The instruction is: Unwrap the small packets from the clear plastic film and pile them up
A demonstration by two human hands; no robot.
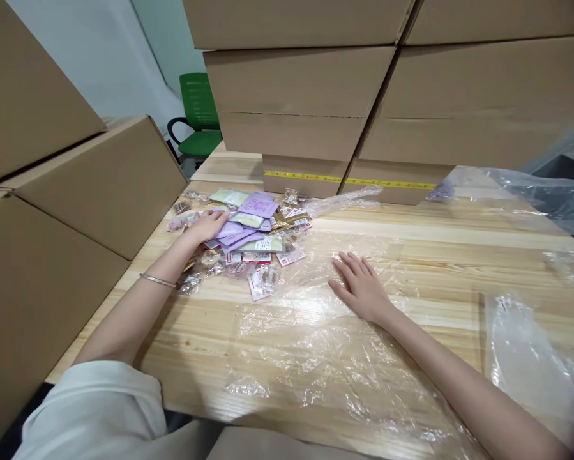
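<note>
My left hand [209,225] rests flat on a pile of small purple and pale green packets [248,227] at the far left of the wooden table [459,243]; its fingers are spread and grip nothing. A thin bracelet sits on that wrist. Several small clear bags of trinkets [262,281] lie around the pile. My right hand [361,284] lies palm down, fingers apart, on a crumpled sheet of clear plastic film [315,358] spread over the table's middle.
Large cardboard boxes are stacked along the left [90,185] and at the back [344,102], one with yellow tape. More clear plastic bags [530,345] lie at the right. A green chair [198,115] stands behind the table.
</note>
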